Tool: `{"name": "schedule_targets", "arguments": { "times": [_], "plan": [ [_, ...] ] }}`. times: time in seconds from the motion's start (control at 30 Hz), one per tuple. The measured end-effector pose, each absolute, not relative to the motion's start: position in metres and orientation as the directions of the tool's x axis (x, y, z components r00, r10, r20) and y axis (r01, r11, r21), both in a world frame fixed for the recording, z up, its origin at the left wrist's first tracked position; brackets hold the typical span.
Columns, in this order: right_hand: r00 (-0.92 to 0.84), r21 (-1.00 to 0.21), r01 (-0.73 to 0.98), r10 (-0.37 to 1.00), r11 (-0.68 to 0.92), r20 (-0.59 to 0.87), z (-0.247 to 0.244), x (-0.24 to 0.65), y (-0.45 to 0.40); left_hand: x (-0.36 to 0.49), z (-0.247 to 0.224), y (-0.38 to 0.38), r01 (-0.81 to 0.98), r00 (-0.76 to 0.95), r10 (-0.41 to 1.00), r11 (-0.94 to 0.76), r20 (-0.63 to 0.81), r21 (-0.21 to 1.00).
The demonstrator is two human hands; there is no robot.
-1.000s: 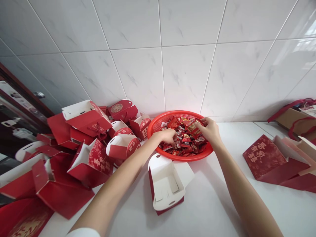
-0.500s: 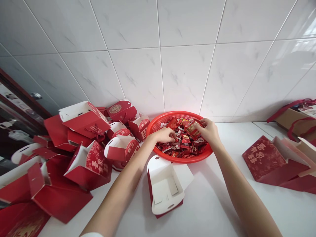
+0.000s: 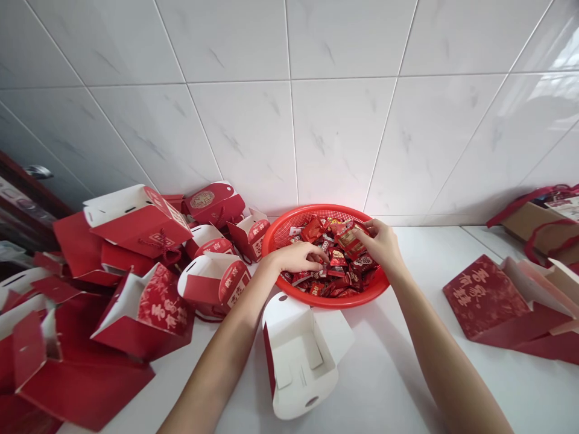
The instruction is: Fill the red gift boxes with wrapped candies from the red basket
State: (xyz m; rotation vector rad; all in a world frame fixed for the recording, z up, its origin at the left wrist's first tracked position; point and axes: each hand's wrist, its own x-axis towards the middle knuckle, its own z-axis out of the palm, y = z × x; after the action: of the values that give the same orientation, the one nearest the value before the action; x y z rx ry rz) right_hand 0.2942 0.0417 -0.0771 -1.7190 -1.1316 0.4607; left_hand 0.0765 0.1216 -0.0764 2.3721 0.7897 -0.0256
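A red plastic basket (image 3: 325,210) against the tiled wall holds many wrapped candies (image 3: 337,258), mostly red. Over its left part, my left hand (image 3: 301,258) is bent down with curled fingers among the candies; whatever its fingertips hold is too small to make out. At the basket's right side, my right hand (image 3: 380,241) pinches a red and gold packet (image 3: 351,240). Just in front of the basket, between my forearms, stands an open box (image 3: 301,355), white inside and red outside, with nothing inside it.
Many red gift boxes (image 3: 140,229) are piled on the left, several of them open. At the right are more red boxes (image 3: 486,298) and a brown carton (image 3: 529,223) with red ribbon. All rest on a white surface (image 3: 384,380).
The view has shifted slightly. My left hand has moved a little to the right within the basket, its fingers still curled. My right hand keeps the red and gold packet.
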Motion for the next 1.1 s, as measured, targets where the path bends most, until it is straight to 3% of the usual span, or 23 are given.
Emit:
{"name": "schedule_targets", "arguments": {
  "times": [0.5,0.67,0.87,1.1],
  "plan": [
    [0.478,-0.898,0.437,0.858,-0.044,0.19,-0.082,0.298,0.044,0.082,-0.071,0.109,0.413,0.901,0.398,-0.673,-0.171,0.614],
    [0.479,-0.903,0.428,0.857,-0.04,0.189,-0.083,0.298,0.045,0.085,-0.073,0.106,0.452,0.889,0.402,-0.697,-0.218,0.557],
    [0.479,-0.905,0.424,0.856,-0.03,0.196,-0.082,0.298,0.043,0.085,-0.075,0.106,0.46,0.878,0.446,-0.69,-0.171,0.559],
    [0.485,-0.907,0.42,0.849,-0.018,0.208,-0.082,0.298,0.044,0.086,-0.071,0.106,0.535,0.776,0.629,-0.619,-0.046,0.575]
  ]
}}
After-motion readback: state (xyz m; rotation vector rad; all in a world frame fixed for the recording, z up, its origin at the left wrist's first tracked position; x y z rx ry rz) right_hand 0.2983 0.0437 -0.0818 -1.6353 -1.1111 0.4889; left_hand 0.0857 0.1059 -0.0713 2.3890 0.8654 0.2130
